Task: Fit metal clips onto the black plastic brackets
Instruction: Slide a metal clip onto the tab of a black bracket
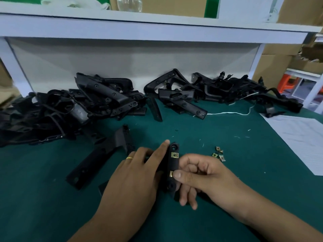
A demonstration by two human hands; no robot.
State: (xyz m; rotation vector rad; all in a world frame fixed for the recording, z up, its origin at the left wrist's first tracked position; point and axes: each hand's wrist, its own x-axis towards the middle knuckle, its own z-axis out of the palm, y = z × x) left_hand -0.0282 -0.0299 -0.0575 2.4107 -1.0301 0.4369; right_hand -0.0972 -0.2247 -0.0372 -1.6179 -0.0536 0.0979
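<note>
A black plastic bracket point(172, 165) stands between my two hands over the green mat. My left hand point(138, 173) grips its left side, forefinger stretched up along the edge. One brass-coloured metal clip point(174, 155) sits on the bracket's upper part. A second clip point(171, 174) is at its right edge lower down, with the thumb of my right hand point(197, 175) pressing on it and the fingers curled behind the bracket. Three loose clips point(219, 154) lie on the mat just right of my right hand.
A long black bracket point(97, 158) lies left of my left hand. Piles of black brackets fill the back left point(66, 109) and back right point(218, 91) under a white shelf point(157, 30). A white sheet of paper point(300, 138) covers the mat's right edge.
</note>
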